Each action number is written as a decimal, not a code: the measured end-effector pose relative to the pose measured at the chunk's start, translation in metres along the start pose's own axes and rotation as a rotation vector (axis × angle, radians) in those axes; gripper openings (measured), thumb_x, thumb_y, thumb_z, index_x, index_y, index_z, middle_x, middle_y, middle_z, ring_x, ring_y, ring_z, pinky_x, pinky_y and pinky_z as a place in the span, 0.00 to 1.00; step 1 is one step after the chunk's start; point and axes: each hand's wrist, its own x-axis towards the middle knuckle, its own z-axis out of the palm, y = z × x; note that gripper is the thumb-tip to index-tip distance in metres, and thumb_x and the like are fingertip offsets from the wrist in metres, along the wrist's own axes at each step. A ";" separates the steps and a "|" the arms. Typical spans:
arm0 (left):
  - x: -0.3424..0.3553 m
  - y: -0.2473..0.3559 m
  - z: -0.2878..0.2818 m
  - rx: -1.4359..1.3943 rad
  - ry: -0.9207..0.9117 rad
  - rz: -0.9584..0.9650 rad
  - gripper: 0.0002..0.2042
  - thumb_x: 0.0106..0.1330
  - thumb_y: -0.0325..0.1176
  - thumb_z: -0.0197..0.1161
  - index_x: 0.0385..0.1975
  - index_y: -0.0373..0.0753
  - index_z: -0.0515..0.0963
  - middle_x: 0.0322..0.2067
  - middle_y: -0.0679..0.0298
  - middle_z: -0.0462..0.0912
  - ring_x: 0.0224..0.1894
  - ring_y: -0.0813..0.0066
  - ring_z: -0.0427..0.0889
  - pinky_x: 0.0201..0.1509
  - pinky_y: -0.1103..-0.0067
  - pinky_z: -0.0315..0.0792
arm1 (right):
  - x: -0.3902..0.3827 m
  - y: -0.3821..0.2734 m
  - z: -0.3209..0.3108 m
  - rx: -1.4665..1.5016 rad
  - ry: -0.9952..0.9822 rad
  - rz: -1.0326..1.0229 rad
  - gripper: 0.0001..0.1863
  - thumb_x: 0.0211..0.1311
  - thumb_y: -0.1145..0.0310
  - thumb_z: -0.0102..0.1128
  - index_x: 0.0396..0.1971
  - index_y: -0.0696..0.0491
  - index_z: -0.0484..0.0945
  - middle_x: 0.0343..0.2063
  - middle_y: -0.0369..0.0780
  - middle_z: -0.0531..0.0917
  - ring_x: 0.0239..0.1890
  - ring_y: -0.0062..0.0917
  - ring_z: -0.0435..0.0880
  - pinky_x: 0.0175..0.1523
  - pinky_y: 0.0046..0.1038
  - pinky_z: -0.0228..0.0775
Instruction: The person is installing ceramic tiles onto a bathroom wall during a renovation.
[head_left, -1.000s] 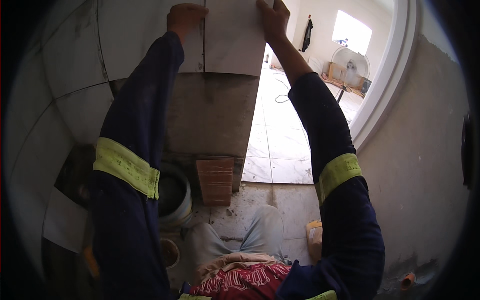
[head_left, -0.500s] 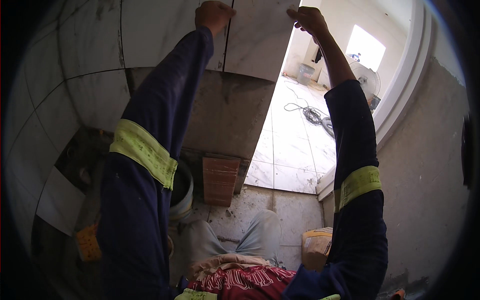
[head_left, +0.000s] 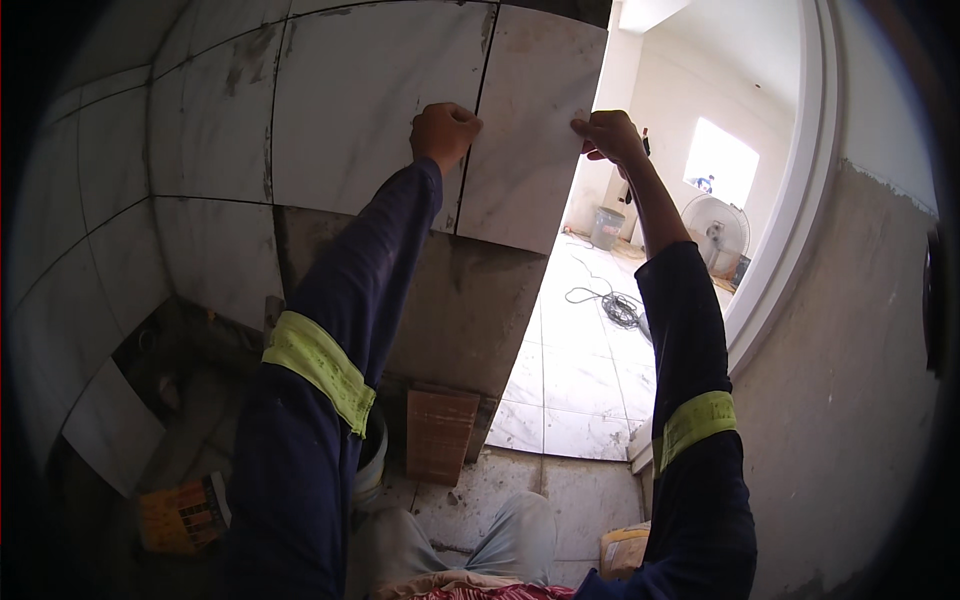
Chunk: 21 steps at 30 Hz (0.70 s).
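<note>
A narrow white marbled wall tile [head_left: 530,130] stands upright at the end of the wall, beside a wide matching tile [head_left: 370,100]. My left hand [head_left: 445,135] is closed at the dark joint between the two, its fingertips touching there. Whatever those fingers may hold is hidden. At the same height, my right hand [head_left: 608,138] pinches the narrow tile's outer edge, next to the doorway. Below the tile's lower edge, bare grey-brown wall [head_left: 450,310] shows.
A reddish-brown tile [head_left: 440,435] leans at the wall's foot beside a bucket [head_left: 372,455]. A yellow packet [head_left: 185,515] lies at lower left, a bag [head_left: 622,550] at lower right. Beyond the white door frame [head_left: 800,230] are coiled cable [head_left: 620,310], a fan [head_left: 715,235] and a grey bucket [head_left: 606,228].
The view has tilted upward, so the tiles and both hands appear lower and more of the upper wall shows. Both hands stay at the narrow tile's two sides.
</note>
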 end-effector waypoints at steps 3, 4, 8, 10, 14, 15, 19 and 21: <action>-0.001 0.002 0.001 0.012 -0.010 0.057 0.10 0.52 0.40 0.69 0.28 0.42 0.86 0.26 0.60 0.87 0.33 0.64 0.86 0.44 0.70 0.79 | 0.000 -0.002 -0.006 -0.048 -0.013 0.001 0.15 0.61 0.59 0.65 0.26 0.57 0.81 0.23 0.38 0.85 0.25 0.21 0.85 0.31 0.23 0.79; -0.001 0.001 0.001 0.012 -0.019 0.056 0.10 0.52 0.40 0.69 0.28 0.42 0.86 0.26 0.60 0.87 0.33 0.64 0.86 0.44 0.70 0.79 | -0.001 -0.002 -0.007 -0.089 -0.025 0.002 0.15 0.61 0.58 0.65 0.27 0.57 0.81 0.23 0.38 0.85 0.26 0.21 0.86 0.32 0.24 0.79; -0.003 -0.004 0.003 -0.018 -0.049 0.022 0.10 0.54 0.40 0.70 0.29 0.39 0.86 0.27 0.61 0.87 0.32 0.69 0.86 0.42 0.74 0.78 | 0.006 0.009 -0.003 -0.053 -0.059 -0.062 0.16 0.61 0.56 0.65 0.28 0.56 0.82 0.24 0.39 0.86 0.29 0.23 0.86 0.38 0.27 0.78; -0.007 -0.008 0.007 -0.011 -0.062 0.015 0.11 0.54 0.40 0.70 0.29 0.39 0.86 0.27 0.61 0.87 0.32 0.69 0.86 0.42 0.75 0.78 | 0.008 0.020 -0.003 -0.004 -0.090 -0.063 0.17 0.60 0.55 0.66 0.29 0.56 0.83 0.26 0.39 0.86 0.30 0.23 0.86 0.40 0.27 0.78; -0.006 -0.016 0.008 0.065 0.028 0.084 0.12 0.54 0.44 0.70 0.29 0.43 0.87 0.26 0.62 0.87 0.30 0.67 0.86 0.41 0.71 0.80 | 0.003 0.021 0.001 -0.087 -0.035 -0.176 0.18 0.62 0.54 0.63 0.28 0.56 0.82 0.27 0.41 0.86 0.31 0.25 0.87 0.41 0.29 0.78; -0.005 -0.012 0.015 0.035 0.048 0.088 0.12 0.54 0.44 0.70 0.30 0.43 0.87 0.26 0.62 0.87 0.31 0.67 0.86 0.41 0.71 0.80 | 0.012 0.032 -0.006 -0.085 -0.020 -0.233 0.19 0.63 0.54 0.63 0.28 0.57 0.82 0.26 0.42 0.86 0.30 0.26 0.87 0.41 0.29 0.78; 0.005 -0.031 0.012 -0.050 0.016 0.134 0.13 0.52 0.47 0.71 0.30 0.44 0.88 0.27 0.62 0.87 0.31 0.67 0.86 0.42 0.72 0.80 | 0.005 0.022 0.003 -0.018 0.023 -0.206 0.18 0.60 0.60 0.61 0.29 0.64 0.81 0.25 0.43 0.83 0.28 0.26 0.82 0.34 0.29 0.73; 0.002 -0.033 0.015 -0.049 0.022 0.145 0.14 0.52 0.47 0.71 0.30 0.44 0.88 0.27 0.62 0.87 0.31 0.67 0.86 0.42 0.72 0.80 | 0.003 0.022 0.004 0.037 0.043 -0.213 0.19 0.59 0.59 0.62 0.25 0.63 0.81 0.22 0.41 0.83 0.26 0.25 0.81 0.32 0.28 0.72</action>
